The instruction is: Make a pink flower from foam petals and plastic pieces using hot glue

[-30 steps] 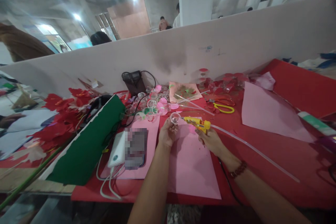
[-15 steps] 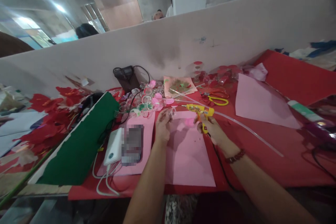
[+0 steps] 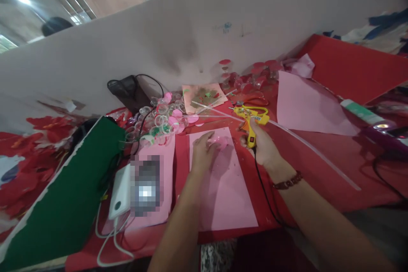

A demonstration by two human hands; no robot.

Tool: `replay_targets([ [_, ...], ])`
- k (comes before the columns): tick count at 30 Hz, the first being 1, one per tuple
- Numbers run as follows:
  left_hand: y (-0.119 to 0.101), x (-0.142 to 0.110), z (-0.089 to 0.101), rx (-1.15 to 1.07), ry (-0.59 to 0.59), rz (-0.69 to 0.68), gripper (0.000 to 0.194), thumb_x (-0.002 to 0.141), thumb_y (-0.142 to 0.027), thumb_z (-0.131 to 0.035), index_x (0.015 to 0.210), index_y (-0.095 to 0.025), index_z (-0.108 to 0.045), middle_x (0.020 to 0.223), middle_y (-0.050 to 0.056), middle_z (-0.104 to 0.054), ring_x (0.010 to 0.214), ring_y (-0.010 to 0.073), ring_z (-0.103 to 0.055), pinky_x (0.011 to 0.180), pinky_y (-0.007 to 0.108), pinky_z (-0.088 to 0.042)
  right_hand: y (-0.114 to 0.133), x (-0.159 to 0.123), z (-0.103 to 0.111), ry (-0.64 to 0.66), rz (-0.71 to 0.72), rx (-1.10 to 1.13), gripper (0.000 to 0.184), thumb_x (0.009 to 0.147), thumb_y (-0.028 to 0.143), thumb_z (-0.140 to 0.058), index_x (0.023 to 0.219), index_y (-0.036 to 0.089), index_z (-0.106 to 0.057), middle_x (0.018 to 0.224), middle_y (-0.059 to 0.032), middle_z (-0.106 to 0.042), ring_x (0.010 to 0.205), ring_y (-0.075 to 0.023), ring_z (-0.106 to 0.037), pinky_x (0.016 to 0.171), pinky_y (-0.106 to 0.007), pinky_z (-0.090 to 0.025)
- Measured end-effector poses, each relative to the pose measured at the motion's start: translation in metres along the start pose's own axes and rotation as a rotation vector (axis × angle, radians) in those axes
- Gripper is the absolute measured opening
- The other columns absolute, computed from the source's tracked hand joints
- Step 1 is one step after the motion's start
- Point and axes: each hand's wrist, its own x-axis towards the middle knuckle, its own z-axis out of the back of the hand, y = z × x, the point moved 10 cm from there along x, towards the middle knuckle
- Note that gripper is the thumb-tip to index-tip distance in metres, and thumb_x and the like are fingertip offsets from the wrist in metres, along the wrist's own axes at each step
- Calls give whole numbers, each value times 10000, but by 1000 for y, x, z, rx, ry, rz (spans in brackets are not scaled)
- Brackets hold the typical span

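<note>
My right hand [image 3: 264,145] is wrapped round the handle of a yellow hot glue gun [image 3: 251,115], its nozzle pointing left and a long clear glue stick [image 3: 314,151] trailing out of its back. Over the pink sheet [image 3: 232,195], my left hand [image 3: 203,149] has its fingers closed on a small clear plastic cup, which rests on or against a pink paper disc [image 3: 220,141]. The fingers partly cover the cup, so its exact contact with the disc is hard to make out.
Many clear cups [image 3: 161,121] and pink discs lie beyond my left hand. Yellow-handled scissors [image 3: 263,115] lie behind the glue gun. At left are a blurred phone [image 3: 146,182], a white power bank [image 3: 120,191] and a green board [image 3: 72,191]. A black cord hangs from the gun.
My left hand has brought the clear cup down and right onto the pink disc. My right hand has drawn the glue gun away from the disc. The view has shifted.
</note>
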Motion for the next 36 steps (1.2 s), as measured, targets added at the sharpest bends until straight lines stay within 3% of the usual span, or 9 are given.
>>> replay_targets([
  [9,-17,1,-12,291,103,-66,302,787,-158,-619,1084,-204,-641,1131,85,-678,1023,231,-609,977,444,-355,3,-3,-2,10,-14,0,414,702,584,-689,820,202,-584,817,8,-671,425,-45,-490,385,-185,-352],
  [18,-9,2,-17,317,132,-42,302,803,-159,-594,1093,-235,-631,1165,67,-669,996,217,-630,994,439,-324,7,-7,-4,-31,-31,27,387,672,535,-727,793,203,-570,756,14,-667,418,-56,-489,395,-194,-366],
  [29,-20,0,-22,453,155,-106,280,797,-146,-612,1061,-234,-648,1141,69,-687,973,216,-648,979,447,-320,5,-7,-5,-25,-32,52,367,683,524,-732,785,203,-585,759,13,-666,422,-55,-479,382,-190,-372],
  [36,-24,-7,-26,492,138,-181,298,837,-149,-563,1102,-276,-616,1174,43,-673,1097,211,-606,1076,488,-208,1,-6,-2,-55,-53,-7,366,671,515,-740,756,204,-566,698,26,-653,420,-60,-488,373,-182,-389],
])
